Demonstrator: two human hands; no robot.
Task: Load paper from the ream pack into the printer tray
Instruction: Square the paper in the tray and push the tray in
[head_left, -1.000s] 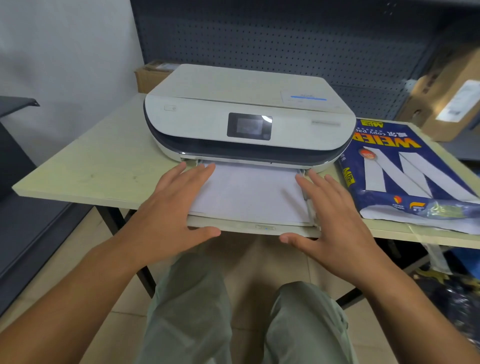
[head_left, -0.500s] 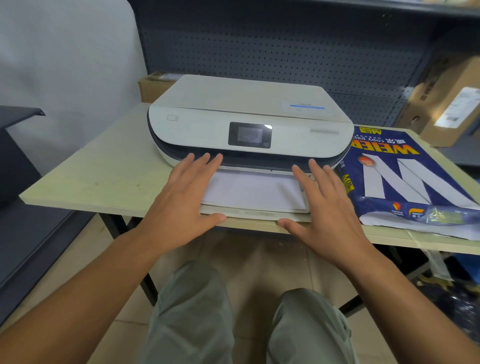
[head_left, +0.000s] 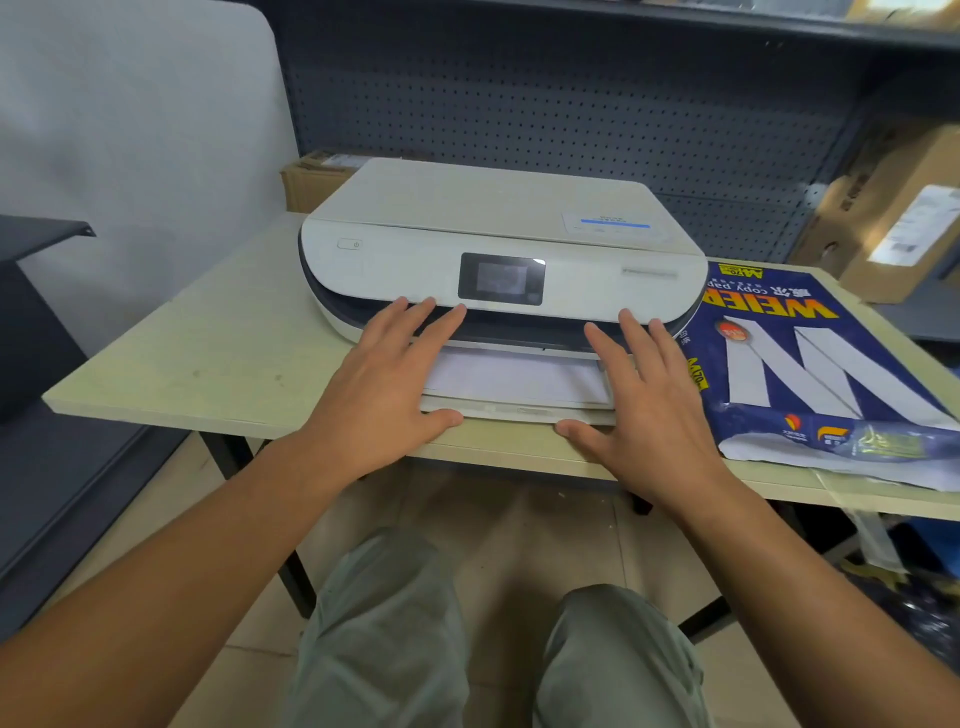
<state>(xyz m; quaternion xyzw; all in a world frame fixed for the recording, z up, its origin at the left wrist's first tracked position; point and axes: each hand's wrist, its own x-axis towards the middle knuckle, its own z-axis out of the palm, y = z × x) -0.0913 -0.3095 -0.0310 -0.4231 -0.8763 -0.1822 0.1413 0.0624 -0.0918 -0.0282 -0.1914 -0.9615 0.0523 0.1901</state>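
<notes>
Both hands, left hand (head_left: 384, 395) and right hand (head_left: 641, 410), fingers spread flat on tray (head_left: 519, 413); tray now further inside printer (head_left: 498, 260), paper (head_left: 514, 376) long axis across.

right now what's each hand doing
Left hand: open, flat, thumb against the paper tray front.
Right hand: open, flat, thumb against the tray front.

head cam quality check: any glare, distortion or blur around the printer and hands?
Head view: a small bright glare spot sits at the upper right corner of the white printer's dark screen; wide-angle distortion bows the pale wooden table and the shelving edges; the shiny blue ream pack catches highlights near its torn end; left hand and right hand look reasonably sharp; lighting is soft, shadows faint.
</notes>
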